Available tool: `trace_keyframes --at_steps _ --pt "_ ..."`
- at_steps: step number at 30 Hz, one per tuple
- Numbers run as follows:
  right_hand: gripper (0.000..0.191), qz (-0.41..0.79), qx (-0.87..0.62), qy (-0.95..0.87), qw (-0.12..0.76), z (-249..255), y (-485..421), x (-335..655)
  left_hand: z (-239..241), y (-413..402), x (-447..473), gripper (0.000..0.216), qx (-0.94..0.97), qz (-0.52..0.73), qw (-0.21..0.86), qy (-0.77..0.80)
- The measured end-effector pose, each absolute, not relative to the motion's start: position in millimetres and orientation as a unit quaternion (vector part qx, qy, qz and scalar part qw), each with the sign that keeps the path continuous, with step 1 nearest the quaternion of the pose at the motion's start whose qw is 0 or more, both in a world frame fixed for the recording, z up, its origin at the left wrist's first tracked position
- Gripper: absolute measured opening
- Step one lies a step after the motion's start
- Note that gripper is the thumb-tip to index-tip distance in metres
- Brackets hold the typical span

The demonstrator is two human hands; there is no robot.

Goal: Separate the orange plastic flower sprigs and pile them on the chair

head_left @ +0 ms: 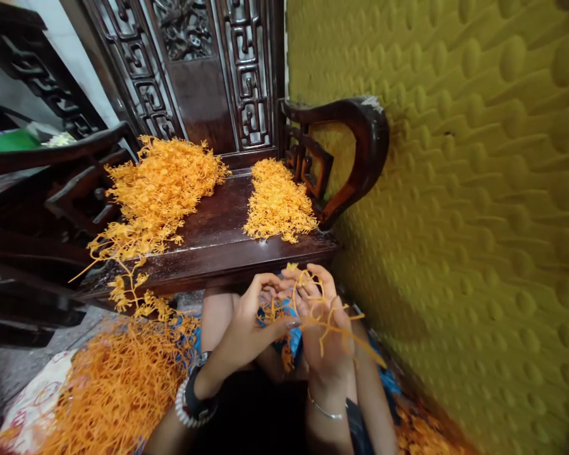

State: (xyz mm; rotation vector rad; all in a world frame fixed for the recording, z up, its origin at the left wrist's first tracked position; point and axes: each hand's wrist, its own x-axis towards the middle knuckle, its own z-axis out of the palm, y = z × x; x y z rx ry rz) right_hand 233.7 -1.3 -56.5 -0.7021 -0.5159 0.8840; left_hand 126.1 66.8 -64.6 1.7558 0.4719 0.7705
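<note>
In front of my lap, both hands are together around a branched orange artificial flower stem (329, 325). My right hand (322, 322) has its palm turned up and its fingers curled, with the stem lying across it and its thin end pointing down to the right. My left hand (260, 316) bends in from the side, its thumb tip on the stem by the right palm; its curled fingertips are partly hidden. Beyond the hands, a smaller heap of orange flower pieces (279, 202) sits on the dark wooden chair seat (227, 215), beside a larger heap of flower sprays (165, 180).
A big pile of bare-looking orange stems (123, 379) lies on the floor to the left, over a white printed sack (38, 392). One spray (133, 291) hangs over the seat edge. The chair's curved armrest (360, 139) stands close to the yellow padded wall (455, 189).
</note>
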Motion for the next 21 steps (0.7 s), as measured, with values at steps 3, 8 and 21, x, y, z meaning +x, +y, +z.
trace_keyframes --at_steps 3,8,21 --pt "0.050 0.436 -0.286 -0.255 0.814 -56.6 -0.4 233.3 -75.0 68.5 123.7 0.036 0.693 0.274 0.632 0.214" --pt "0.034 0.422 -0.320 -0.245 0.812 -56.8 -0.7 232.7 -75.6 67.8 115.4 0.022 0.711 0.273 0.604 0.235" --pt "0.011 0.382 -0.380 -0.350 0.767 -60.8 -6.0 216.2 -49.5 39.9 102.8 0.021 0.695 0.451 0.481 0.286"
